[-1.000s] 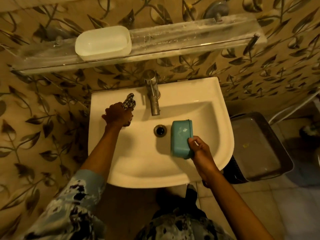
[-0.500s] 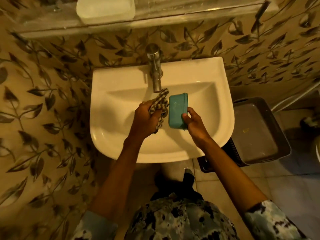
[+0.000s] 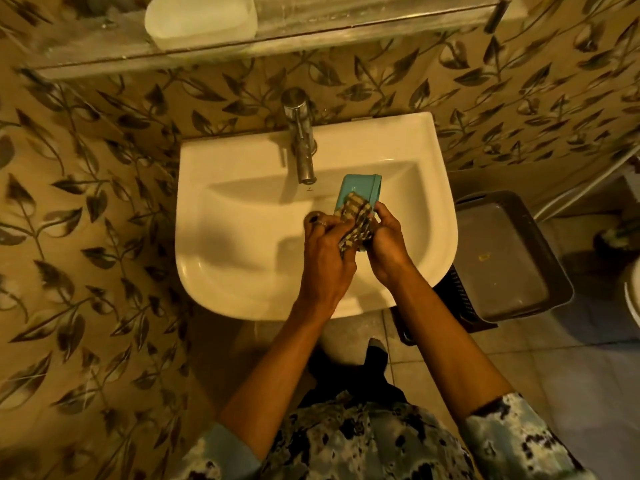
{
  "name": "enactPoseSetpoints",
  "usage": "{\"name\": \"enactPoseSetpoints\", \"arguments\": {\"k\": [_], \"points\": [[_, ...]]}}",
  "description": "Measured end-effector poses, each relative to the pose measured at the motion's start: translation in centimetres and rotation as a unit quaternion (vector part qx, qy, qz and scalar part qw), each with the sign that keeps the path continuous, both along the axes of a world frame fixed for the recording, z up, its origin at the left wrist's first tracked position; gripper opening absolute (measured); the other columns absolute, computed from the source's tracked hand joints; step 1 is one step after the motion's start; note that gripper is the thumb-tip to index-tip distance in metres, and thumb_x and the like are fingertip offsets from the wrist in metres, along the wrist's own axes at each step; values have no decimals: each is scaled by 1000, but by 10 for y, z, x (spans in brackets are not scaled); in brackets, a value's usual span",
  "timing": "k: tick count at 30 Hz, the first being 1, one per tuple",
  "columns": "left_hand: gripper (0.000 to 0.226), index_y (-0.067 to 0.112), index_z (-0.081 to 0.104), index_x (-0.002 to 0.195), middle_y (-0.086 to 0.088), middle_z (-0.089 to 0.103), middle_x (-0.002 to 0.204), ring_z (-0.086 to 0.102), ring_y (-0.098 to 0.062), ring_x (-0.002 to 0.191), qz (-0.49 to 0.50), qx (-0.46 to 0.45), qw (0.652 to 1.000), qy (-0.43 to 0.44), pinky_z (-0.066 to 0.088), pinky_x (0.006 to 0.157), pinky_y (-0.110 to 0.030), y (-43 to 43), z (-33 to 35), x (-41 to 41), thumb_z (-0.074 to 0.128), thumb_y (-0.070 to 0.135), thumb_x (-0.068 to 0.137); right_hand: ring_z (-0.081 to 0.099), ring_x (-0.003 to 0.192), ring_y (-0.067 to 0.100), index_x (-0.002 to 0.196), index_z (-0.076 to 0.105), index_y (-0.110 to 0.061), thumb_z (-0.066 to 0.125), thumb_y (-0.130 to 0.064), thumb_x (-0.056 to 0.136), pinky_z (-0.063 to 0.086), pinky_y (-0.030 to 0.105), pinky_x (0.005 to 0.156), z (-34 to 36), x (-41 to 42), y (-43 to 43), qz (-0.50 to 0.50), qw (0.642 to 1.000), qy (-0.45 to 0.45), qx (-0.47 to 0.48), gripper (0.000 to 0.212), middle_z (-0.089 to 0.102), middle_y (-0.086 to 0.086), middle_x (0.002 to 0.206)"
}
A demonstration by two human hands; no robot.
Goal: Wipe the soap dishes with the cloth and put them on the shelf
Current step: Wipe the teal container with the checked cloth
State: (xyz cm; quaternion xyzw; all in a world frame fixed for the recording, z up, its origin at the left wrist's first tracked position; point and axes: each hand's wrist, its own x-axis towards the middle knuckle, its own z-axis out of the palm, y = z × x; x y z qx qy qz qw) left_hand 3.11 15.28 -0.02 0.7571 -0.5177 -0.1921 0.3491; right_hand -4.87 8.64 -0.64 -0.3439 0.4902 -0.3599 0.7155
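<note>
A teal soap dish (image 3: 360, 188) is held over the white sink (image 3: 242, 278), just right of the tap. My right hand (image 3: 388, 244) grips its near end. My left hand (image 3: 325, 251) holds a checked cloth (image 3: 356, 220) pressed against the dish's face. The cloth covers the lower half of the dish. A white soap dish (image 3: 201, 19) rests on the glass shelf (image 3: 381, 29) above the sink, at its left part.
A metal tap (image 3: 301, 147) stands at the back of the sink, close to the dish. A grey tray on a dark crate (image 3: 502, 258) sits to the right of the sink. Leaf-patterned tiles cover the wall; the floor is tiled.
My left hand carried the cloth from the sink's left rim across to the teal dish and now presses it on. My right hand turned the dish toward the tap.
</note>
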Motion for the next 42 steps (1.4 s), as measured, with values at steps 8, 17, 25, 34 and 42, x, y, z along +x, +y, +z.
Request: {"name": "enactPoseSetpoints", "arguments": {"k": [8, 17, 25, 34, 42], "points": [[39, 15, 64, 121, -10, 59, 117, 52, -25, 112, -5, 16, 1000, -22, 44, 99, -35, -59, 25, 25, 53, 2, 86, 63, 101, 16, 130, 53, -22, 39, -19, 101, 53, 17, 65, 0, -3, 30, 64, 996, 52, -38, 32, 62, 3, 120], [57, 21, 57, 129, -11, 49, 118, 40, -24, 115, -18, -30, 999, 30, 46, 98, -44, -5, 15, -16, 56, -6, 78, 68, 104, 23, 119, 61, -23, 39, -1, 96, 58, 31, 78, 21, -14, 4, -14, 998, -66, 11, 39, 69, 9, 116], [37, 20, 62, 124, -8, 57, 124, 45, -23, 120, -44, 24, 998, -29, 35, 104, -29, -77, 38, 32, 50, 10, 90, 65, 102, 18, 108, 58, -42, 42, -21, 100, 54, 18, 66, 21, -8, 20, 107, 993, 39, -43, 28, 66, -4, 111], [43, 15, 63, 121, -12, 55, 122, 42, -28, 123, -24, -9, 1000, -12, 38, 104, -42, -27, 27, -11, 60, 6, 79, 72, 91, 16, 114, 62, -21, 39, -5, 99, 58, 25, 68, 27, -12, 4, -51, 975, -178, 121, 32, 73, 4, 104], [42, 16, 68, 116, -10, 65, 116, 53, -25, 113, -113, 76, 990, -44, 42, 100, -40, -99, 53, 33, 52, -4, 82, 66, 99, 23, 119, 58, -29, 42, -14, 100, 56, 35, 81, 28, -9, 18, 79, 996, -27, 26, 29, 66, 6, 114]]}}
